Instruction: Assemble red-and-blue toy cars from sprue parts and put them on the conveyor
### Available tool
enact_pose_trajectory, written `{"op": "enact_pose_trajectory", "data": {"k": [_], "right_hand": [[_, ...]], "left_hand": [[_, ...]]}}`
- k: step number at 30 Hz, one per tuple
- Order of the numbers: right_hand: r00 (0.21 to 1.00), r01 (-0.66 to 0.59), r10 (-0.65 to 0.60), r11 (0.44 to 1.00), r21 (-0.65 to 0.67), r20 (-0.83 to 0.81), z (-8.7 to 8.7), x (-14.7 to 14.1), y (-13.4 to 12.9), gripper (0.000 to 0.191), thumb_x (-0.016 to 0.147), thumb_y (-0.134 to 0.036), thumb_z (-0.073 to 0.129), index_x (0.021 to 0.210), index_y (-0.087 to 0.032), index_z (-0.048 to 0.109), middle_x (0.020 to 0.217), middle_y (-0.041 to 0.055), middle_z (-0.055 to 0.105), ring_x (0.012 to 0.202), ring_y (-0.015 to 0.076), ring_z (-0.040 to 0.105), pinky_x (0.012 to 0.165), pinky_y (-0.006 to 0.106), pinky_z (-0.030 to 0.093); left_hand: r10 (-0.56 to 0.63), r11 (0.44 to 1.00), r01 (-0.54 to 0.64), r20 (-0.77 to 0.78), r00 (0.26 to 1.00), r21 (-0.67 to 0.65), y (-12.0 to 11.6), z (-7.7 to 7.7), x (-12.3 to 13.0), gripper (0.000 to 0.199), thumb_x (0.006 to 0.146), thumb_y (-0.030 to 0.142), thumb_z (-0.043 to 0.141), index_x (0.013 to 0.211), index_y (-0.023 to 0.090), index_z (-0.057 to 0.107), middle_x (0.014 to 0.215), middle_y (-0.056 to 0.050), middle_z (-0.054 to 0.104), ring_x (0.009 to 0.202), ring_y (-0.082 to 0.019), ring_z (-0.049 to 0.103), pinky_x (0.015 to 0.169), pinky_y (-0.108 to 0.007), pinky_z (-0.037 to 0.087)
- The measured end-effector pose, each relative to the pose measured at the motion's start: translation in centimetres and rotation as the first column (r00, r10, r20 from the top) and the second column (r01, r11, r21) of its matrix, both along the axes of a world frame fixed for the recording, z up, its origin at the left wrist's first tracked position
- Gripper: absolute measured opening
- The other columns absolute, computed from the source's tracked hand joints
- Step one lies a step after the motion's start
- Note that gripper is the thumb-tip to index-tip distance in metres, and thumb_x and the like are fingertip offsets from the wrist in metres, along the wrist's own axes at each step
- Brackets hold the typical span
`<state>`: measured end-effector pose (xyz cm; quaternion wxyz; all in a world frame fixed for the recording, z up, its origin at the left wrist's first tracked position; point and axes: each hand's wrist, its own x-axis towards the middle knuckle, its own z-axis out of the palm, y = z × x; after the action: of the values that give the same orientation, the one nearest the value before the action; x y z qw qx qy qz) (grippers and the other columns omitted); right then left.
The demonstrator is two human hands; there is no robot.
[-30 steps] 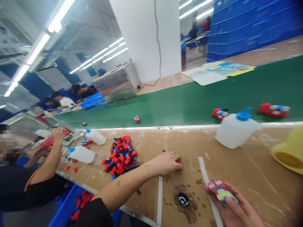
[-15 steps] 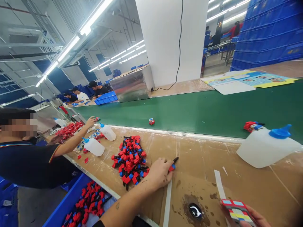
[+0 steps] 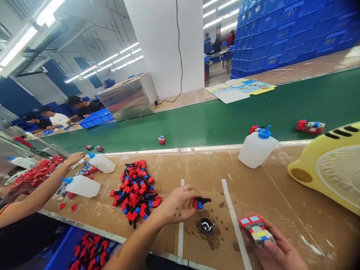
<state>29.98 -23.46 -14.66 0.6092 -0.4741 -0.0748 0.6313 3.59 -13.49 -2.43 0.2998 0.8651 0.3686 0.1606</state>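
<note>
- Left hand (image 3: 182, 204) pinched a part (image 3: 199, 204), rod (image 3: 207, 200) outward, apparently for control.
- Right hand (image 3: 277, 245) cradled a toy (image 3: 258, 230), top exposed.
- Pile (image 3: 135, 191) lay left, seemingly for easy reach.

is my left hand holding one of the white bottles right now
No, your left hand holds a small red, blue and black piece at its fingertips.

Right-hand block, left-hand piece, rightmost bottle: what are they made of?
Block in the right hand: probably rigid, satin plastic; crisp edges, solid colours. Piece in the left hand: likely similar plastic, from its bright red-and-blue blocky shape; finish unclear. Rightmost bottle: seemingly smooth, semi-matte plastic; milky, translucent-looking walls.
</note>
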Motion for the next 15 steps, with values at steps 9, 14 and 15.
{"op": "enact_pose_trajectory", "data": {"k": [9, 14, 15], "right_hand": [[1.0, 0.029, -0.03, 0.984, 0.178, 0.007, 2.6, -0.3, -0.6, 0.053, 0.058, -0.04, 0.092, 0.104, -0.025, 0.071, 0.1, 0.009, 0.074, 0.089, 0.0262, 0.068, 0.085, 0.041, 0.054], [0.998, 0.06, -0.057, 0.977, 0.203, -0.021, 3.5, -1.6, -0.8, 0.049, 0.062, -0.038, 0.091, 0.105, -0.025, 0.07, 0.1, 0.0059, 0.072, 0.091, 0.0226, 0.066, 0.083, 0.034, 0.052], [0.998, 0.057, -0.054, 0.975, 0.213, -0.017, 3.5, -1.7, -0.8, 0.049, 0.063, -0.038, 0.091, 0.105, -0.024, 0.07, 0.101, 0.0061, 0.072, 0.092, 0.023, 0.066, 0.083, 0.034, 0.051]], "left_hand": [[-0.304, 0.869, 0.382, -0.268, 0.914, 0.314, -4.1, 0.6, -0.8, 0.037, 0.092, 0.008, 0.049, 0.121, 0.028, 0.063, 0.128, -0.012, 0.06, 0.11, -0.022, 0.06, 0.09, -0.031, 0.052], [-0.335, 0.764, 0.504, -0.42, 0.843, 0.403, -3.6, 1.1, 0.5, 0.032, 0.095, 0.012, 0.051, 0.12, 0.028, 0.062, 0.124, -0.011, 0.062, 0.106, -0.021, 0.06, 0.09, -0.034, 0.053], [-0.343, 0.747, 0.525, -0.442, 0.829, 0.407, -3.4, 1.1, 0.8, 0.028, 0.095, 0.014, 0.052, 0.118, 0.027, 0.063, 0.124, -0.011, 0.062, 0.107, -0.022, 0.059, 0.091, -0.034, 0.053]]}}
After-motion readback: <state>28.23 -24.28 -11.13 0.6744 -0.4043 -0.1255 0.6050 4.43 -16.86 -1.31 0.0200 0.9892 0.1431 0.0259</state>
